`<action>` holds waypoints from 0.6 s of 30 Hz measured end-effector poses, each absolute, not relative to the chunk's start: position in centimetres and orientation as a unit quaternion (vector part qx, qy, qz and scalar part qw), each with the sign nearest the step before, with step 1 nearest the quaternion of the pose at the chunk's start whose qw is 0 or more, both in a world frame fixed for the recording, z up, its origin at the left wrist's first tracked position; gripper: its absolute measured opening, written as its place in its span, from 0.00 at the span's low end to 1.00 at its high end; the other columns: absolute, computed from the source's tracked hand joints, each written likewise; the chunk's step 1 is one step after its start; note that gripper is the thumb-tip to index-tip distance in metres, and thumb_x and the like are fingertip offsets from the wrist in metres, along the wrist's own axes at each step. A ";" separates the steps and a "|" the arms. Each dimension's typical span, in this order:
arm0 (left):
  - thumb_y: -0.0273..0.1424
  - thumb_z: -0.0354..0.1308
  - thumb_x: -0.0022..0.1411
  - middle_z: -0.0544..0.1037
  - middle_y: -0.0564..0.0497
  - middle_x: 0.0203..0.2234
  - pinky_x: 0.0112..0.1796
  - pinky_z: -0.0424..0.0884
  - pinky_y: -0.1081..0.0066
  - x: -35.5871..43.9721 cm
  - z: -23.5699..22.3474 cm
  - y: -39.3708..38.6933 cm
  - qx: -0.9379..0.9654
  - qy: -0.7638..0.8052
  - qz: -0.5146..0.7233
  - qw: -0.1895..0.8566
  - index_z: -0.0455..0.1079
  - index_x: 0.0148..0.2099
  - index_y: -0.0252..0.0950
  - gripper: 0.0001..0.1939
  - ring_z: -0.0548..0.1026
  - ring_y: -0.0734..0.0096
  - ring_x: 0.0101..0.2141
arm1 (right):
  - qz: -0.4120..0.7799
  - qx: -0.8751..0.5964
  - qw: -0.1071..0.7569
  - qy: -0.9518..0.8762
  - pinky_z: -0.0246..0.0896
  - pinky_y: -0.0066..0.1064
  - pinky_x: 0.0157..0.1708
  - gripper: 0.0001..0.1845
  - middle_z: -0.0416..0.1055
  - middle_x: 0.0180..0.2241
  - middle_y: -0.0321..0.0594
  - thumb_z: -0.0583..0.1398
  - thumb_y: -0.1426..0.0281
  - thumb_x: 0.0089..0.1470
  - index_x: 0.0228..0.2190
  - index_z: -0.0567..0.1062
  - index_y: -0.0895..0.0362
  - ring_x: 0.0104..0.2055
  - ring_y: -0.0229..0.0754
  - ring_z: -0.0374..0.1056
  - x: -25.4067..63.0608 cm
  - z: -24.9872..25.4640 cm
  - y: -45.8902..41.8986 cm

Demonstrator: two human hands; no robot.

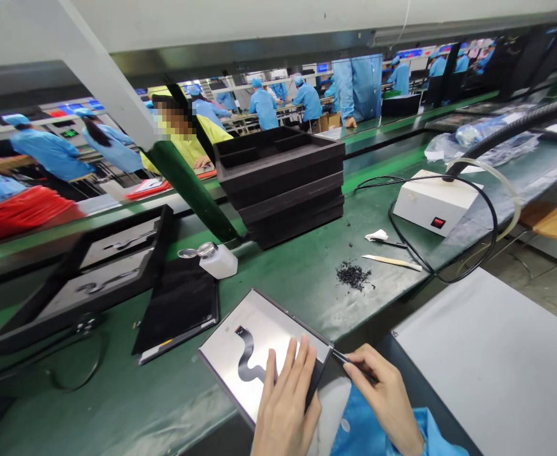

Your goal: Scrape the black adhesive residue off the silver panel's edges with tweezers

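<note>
A flat display panel [268, 323] with a silvery back and a dark wavy flex cable [246, 354] lies tilted near the bench's front edge. My left hand [288, 392] rests flat on its near part, fingers stretched out, covering one end of the cable. In my right hand [385, 389] are thin dark tweezers [341, 356], pinched between thumb and fingers. Their tips meet the panel's right corner; whether they grip anything there is too small to tell. Dark shreds [353, 275] are heaped on the bench beyond my hands.
Stacked black trays [282, 190] stand behind. Left are a white dispenser bottle [220, 261], dark panels [178, 304] and a tray with silvery panels [102, 272]. Right are a cream-handled blade [392, 262], a white box [435, 202] and looping cables. People sit and stand beyond.
</note>
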State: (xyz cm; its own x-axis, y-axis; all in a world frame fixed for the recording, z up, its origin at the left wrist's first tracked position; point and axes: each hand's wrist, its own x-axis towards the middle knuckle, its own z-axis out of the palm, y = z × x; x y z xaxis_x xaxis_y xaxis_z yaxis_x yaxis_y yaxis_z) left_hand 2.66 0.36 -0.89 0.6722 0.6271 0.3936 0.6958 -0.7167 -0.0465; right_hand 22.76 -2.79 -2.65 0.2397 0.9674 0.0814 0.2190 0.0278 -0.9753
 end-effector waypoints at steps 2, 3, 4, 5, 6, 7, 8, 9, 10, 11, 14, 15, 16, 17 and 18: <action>0.18 0.47 0.65 0.61 0.40 0.65 0.64 0.51 0.50 2.6 -0.8 0.4 -0.908 -0.367 -0.183 0.090 0.44 0.72 0.31 0.36 0.56 0.55 0.66 | 0.335 -0.589 0.517 -0.523 0.61 0.29 0.26 0.15 0.71 0.27 0.38 0.58 0.58 0.62 0.30 0.77 0.55 0.27 0.41 0.68 22.6 -2.7 -2.9; 0.18 0.47 0.65 0.62 0.40 0.64 0.64 0.52 0.50 2.6 -0.7 0.4 -0.907 -0.367 -0.185 0.088 0.44 0.72 0.31 0.36 0.56 0.55 0.66 | 0.324 -0.587 0.516 -0.533 0.61 0.29 0.26 0.14 0.72 0.28 0.39 0.58 0.59 0.62 0.31 0.76 0.55 0.27 0.41 0.68 22.5 -2.7 -2.9; 0.18 0.47 0.65 0.62 0.40 0.64 0.64 0.52 0.50 2.7 -0.7 0.4 -0.907 -0.366 -0.187 0.087 0.44 0.72 0.31 0.36 0.56 0.55 0.65 | 0.312 -0.588 0.515 -0.541 0.61 0.28 0.26 0.13 0.72 0.28 0.39 0.58 0.61 0.63 0.31 0.76 0.55 0.27 0.41 0.68 22.4 -2.8 -2.9; 0.19 0.47 0.65 0.62 0.40 0.64 0.64 0.52 0.50 2.7 -0.6 0.3 -0.908 -0.365 -0.187 0.088 0.44 0.72 0.31 0.35 0.56 0.55 0.66 | 0.300 -0.589 0.513 -0.547 0.61 0.28 0.26 0.12 0.72 0.28 0.39 0.57 0.62 0.63 0.32 0.76 0.55 0.27 0.41 0.68 22.3 -2.8 -2.9; 0.19 0.47 0.65 0.62 0.40 0.64 0.64 0.51 0.50 2.7 -0.6 0.3 -0.908 -0.364 -0.187 0.090 0.44 0.72 0.30 0.35 0.56 0.55 0.66 | 0.289 -0.590 0.514 -0.552 0.61 0.28 0.26 0.12 0.72 0.28 0.38 0.57 0.63 0.64 0.32 0.76 0.54 0.26 0.40 0.68 22.3 -2.9 -2.9; 0.19 0.47 0.65 0.61 0.40 0.65 0.65 0.50 0.50 2.8 -0.6 0.3 -0.908 -0.364 -0.186 0.092 0.44 0.72 0.30 0.35 0.55 0.55 0.66 | 0.279 -0.589 0.515 -0.556 0.61 0.28 0.26 0.11 0.72 0.28 0.38 0.57 0.64 0.64 0.33 0.76 0.54 0.25 0.40 0.68 22.2 -3.0 -2.9; 0.19 0.47 0.65 0.61 0.40 0.65 0.65 0.48 0.50 2.8 -0.6 0.3 -0.908 -0.364 -0.185 0.095 0.44 0.72 0.29 0.35 0.55 0.55 0.66 | 0.271 -0.587 0.518 -0.560 0.62 0.28 0.26 0.10 0.72 0.28 0.38 0.57 0.65 0.64 0.34 0.76 0.54 0.25 0.40 0.68 22.1 -3.1 -2.9; 0.19 0.47 0.65 0.60 0.40 0.65 0.65 0.47 0.50 2.8 -0.6 0.3 -0.908 -0.364 -0.185 0.097 0.44 0.72 0.29 0.35 0.54 0.55 0.66 | 0.265 -0.585 0.522 -0.561 0.62 0.28 0.26 0.10 0.72 0.28 0.38 0.57 0.66 0.64 0.34 0.76 0.54 0.25 0.40 0.68 22.1 -3.2 -2.9; 0.19 0.47 0.65 0.60 0.40 0.65 0.66 0.45 0.51 2.8 -0.6 0.3 -0.907 -0.364 -0.185 0.098 0.44 0.72 0.29 0.35 0.54 0.55 0.66 | 0.259 -0.583 0.527 -0.562 0.62 0.28 0.26 0.09 0.72 0.28 0.38 0.57 0.67 0.64 0.34 0.76 0.54 0.26 0.40 0.68 22.0 -3.2 -2.9; 0.19 0.47 0.66 0.60 0.40 0.65 0.66 0.45 0.51 2.8 -0.6 0.3 -0.907 -0.364 -0.185 0.098 0.44 0.72 0.29 0.34 0.53 0.56 0.67 | 0.255 -0.581 0.530 -0.561 0.62 0.28 0.26 0.09 0.72 0.28 0.38 0.57 0.67 0.64 0.34 0.76 0.54 0.26 0.40 0.69 22.0 -3.3 -2.9; 0.19 0.47 0.66 0.61 0.40 0.65 0.66 0.45 0.51 2.7 -0.5 0.4 -0.909 -0.360 -0.187 0.095 0.45 0.72 0.29 0.34 0.54 0.56 0.66 | 0.248 -0.581 0.534 -0.563 0.62 0.28 0.27 0.10 0.72 0.28 0.39 0.56 0.68 0.64 0.33 0.76 0.54 0.27 0.41 0.69 21.8 -3.4 -2.9; 0.19 0.47 0.66 0.61 0.40 0.65 0.66 0.46 0.51 2.7 -0.5 0.4 -0.909 -0.361 -0.188 0.093 0.46 0.72 0.29 0.34 0.55 0.56 0.66 | 0.246 -0.580 0.534 -0.565 0.63 0.28 0.28 0.10 0.72 0.29 0.39 0.56 0.69 0.65 0.33 0.76 0.54 0.28 0.41 0.70 21.7 -3.5 -3.0; 0.19 0.48 0.66 0.61 0.40 0.65 0.66 0.47 0.51 2.8 -0.5 0.4 -0.909 -0.361 -0.189 0.091 0.46 0.72 0.29 0.34 0.55 0.56 0.66 | 0.244 -0.578 0.535 -0.566 0.63 0.28 0.29 0.10 0.72 0.29 0.40 0.55 0.69 0.65 0.33 0.76 0.54 0.29 0.42 0.71 21.7 -3.6 -3.0; 0.19 0.48 0.66 0.62 0.40 0.65 0.66 0.47 0.51 2.8 -0.6 0.3 -0.908 -0.362 -0.193 0.089 0.46 0.72 0.30 0.34 0.55 0.56 0.66 | 0.243 -0.576 0.538 -0.565 0.63 0.29 0.31 0.10 0.73 0.30 0.40 0.55 0.69 0.65 0.34 0.76 0.54 0.30 0.42 0.71 21.6 -3.7 -3.0; 0.19 0.47 0.66 0.62 0.40 0.64 0.66 0.47 0.52 2.9 -0.7 0.3 -0.906 -0.364 -0.200 0.088 0.47 0.72 0.30 0.34 0.54 0.56 0.66 | 0.243 -0.575 0.542 -0.563 0.63 0.29 0.32 0.10 0.73 0.30 0.41 0.55 0.69 0.65 0.34 0.76 0.54 0.31 0.43 0.72 21.6 -3.8 -3.1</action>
